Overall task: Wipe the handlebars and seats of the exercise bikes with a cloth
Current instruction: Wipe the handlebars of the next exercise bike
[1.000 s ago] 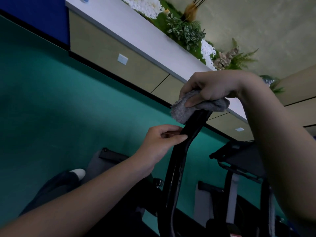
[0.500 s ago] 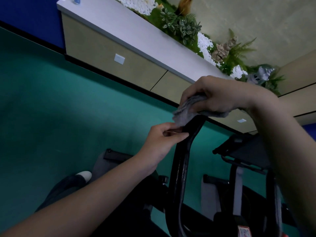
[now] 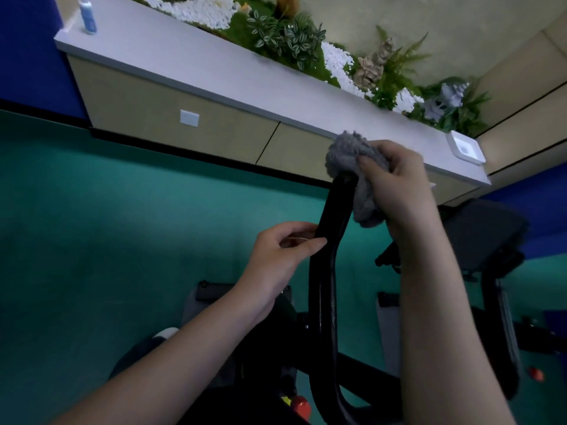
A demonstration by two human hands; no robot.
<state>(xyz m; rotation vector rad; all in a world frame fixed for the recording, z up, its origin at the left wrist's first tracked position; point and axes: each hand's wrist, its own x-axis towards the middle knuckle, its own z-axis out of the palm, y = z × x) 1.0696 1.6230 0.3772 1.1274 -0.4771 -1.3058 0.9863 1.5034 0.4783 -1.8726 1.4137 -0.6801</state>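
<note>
While the black handlebar (image 3: 325,271) rises in front of me, with a second bike (image 3: 484,240) standing to the right of it, I am on the handlebar-wiping step, at its top end. My left hand (image 3: 282,256) is clamped on the handlebar partway up, thumb and fingers pinching it steady. My right hand (image 3: 395,182) is closed round the grey cloth (image 3: 349,161), bunched over the handlebar's tip and down its right side. Next, I judge, the cloth should be dragged down the handlebar toward my left hand under firm pressure, that hand shifting lower to clear the way.
</note>
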